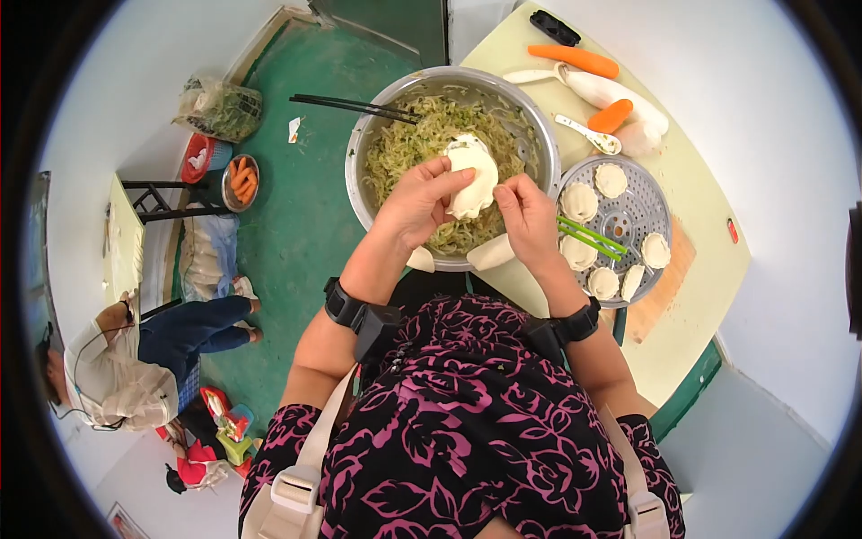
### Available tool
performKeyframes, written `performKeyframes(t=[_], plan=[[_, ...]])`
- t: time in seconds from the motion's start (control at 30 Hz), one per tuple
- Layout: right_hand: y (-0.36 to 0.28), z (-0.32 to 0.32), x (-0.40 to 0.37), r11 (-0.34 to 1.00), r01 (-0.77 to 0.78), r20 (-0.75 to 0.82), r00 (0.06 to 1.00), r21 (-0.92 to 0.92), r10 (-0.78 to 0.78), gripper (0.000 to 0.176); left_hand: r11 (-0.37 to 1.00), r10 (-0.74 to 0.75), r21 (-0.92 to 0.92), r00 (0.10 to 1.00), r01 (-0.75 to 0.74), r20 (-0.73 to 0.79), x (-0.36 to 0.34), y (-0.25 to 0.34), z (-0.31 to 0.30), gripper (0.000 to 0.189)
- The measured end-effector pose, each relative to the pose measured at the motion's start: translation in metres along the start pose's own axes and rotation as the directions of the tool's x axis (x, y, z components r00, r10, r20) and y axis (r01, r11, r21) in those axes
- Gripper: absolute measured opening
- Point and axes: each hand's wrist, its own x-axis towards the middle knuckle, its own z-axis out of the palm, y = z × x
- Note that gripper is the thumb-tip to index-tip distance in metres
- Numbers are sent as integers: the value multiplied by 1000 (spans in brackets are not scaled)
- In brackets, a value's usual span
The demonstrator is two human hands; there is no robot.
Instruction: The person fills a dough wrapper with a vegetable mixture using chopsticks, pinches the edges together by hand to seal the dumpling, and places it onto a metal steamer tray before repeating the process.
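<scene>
A pale, half-moon dumpling (472, 177) with a crimped edge is held over the large metal bowl (357, 199). My left hand (417, 199) grips its left side, thumb across the front. At its right rim, the thumb and fingers of my right hand (528, 220) are pinched together on the dough edge. Shredded vegetable filling (404, 144) fills the bowl, and dark chopsticks (346, 106) rest across its rim. To the right, a perforated metal tray (620, 211) carries several finished dumplings (580, 203). Green chopsticks (593, 236) lie over the tray.
On the table (709, 269) are carrots (575, 60), a white radish (620, 99), a spoon (588, 133) and a wooden board (664, 287). A person (135, 359) sits at another table on the left. Carrots fill a bowl (254, 190) nearby, beside a bagged bundle (217, 110).
</scene>
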Motion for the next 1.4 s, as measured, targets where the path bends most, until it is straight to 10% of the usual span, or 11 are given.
performKeyframes(t=[0.57, 0.77, 0.87, 1.4], plan=[[-9, 7, 1, 984, 29, 38, 999, -177, -23, 31, 993, 81, 87, 996, -78, -33, 1, 2, 2, 24], [2, -6, -3, 948, -270, -26, 960, 171, 278, 31, 994, 78, 82, 995, -74, -54, 0, 8, 6, 27], [20, -1, -1, 993, -63, -15, 998, -97, 62, 30, 996, 54, 70, 996, -49, -65, 1, 6, 7, 28], [-2, 4, 0, 983, 73, 27, 997, -166, -70, 30, 987, 66, 155, 992, -50, -104, -1, -4, 6, 28]])
